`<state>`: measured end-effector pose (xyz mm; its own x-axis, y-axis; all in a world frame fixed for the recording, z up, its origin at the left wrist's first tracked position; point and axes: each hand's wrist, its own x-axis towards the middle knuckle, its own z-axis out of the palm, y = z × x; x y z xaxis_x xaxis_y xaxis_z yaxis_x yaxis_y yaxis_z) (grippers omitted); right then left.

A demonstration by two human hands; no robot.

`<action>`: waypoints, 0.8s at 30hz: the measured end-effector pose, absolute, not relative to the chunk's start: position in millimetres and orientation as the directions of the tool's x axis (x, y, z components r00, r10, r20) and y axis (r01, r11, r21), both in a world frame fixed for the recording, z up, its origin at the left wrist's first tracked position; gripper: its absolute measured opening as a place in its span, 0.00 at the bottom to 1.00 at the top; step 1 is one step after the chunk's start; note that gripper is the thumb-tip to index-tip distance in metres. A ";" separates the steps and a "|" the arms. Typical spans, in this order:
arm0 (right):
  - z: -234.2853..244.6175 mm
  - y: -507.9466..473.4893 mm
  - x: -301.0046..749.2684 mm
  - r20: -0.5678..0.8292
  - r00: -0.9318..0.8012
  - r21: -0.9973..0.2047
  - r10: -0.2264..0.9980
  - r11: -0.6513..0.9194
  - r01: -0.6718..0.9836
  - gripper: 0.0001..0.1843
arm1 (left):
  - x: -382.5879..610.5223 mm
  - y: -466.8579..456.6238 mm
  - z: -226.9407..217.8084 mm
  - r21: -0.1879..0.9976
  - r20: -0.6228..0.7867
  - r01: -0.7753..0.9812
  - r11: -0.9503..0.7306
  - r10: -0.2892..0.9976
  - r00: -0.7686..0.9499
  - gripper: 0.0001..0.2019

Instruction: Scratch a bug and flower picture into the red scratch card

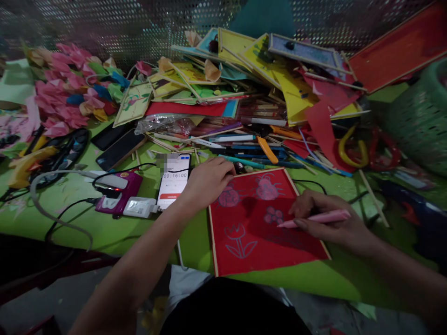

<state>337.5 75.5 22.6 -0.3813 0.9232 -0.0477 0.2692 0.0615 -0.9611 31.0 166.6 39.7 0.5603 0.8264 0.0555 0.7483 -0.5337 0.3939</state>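
A red paper panel (258,232) edged with thin wooden sticks lies on the green table in front of me. It carries drawn ladybugs, a small flower cluster and a tulip outline. My right hand (331,223) is closed around a pink pen (314,218), whose tip rests on the panel near the flower cluster. My left hand (209,179) rests at the panel's top left corner, fingers curled and reaching toward the pens beyond it; whether it holds anything I cannot make out.
A phone (173,180) showing a 00:16:00 timer lies left of my left hand, beside a purple device (118,190) with cables. Pens and markers (240,139), framed paper panels (265,65), pink paper flowers (66,88) and a green basket (422,121) crowd the table's back.
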 end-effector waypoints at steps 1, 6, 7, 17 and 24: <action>22.5 75.5 337.9 -0.039 -0.390 -0.960 0.920 0.074 0.271 0.10 | 31.2 166.7 39.8 0.394 0.053 0.749 -0.533 0.826 0.561 0.07; 18.9 75.9 339.9 -0.015 -0.406 -0.942 0.914 0.123 0.311 0.11 | 31.9 166.7 40.8 0.396 0.041 0.752 -0.526 0.829 0.558 0.07; 18.1 76.0 340.0 -0.006 -0.408 -0.940 0.913 0.134 0.314 0.11 | 32.0 166.7 40.9 0.397 0.041 0.753 -0.525 0.830 0.557 0.07; 18.7 75.9 336.6 -0.035 -0.413 -0.932 0.910 0.120 0.343 0.12 | 31.9 165.7 41.3 0.400 0.043 0.752 -0.524 0.831 0.555 0.07; 18.9 76.2 334.5 -0.017 -0.400 -0.932 0.916 0.131 0.338 0.11 | 32.0 165.8 41.0 0.397 0.043 0.755 -0.522 0.832 0.553 0.07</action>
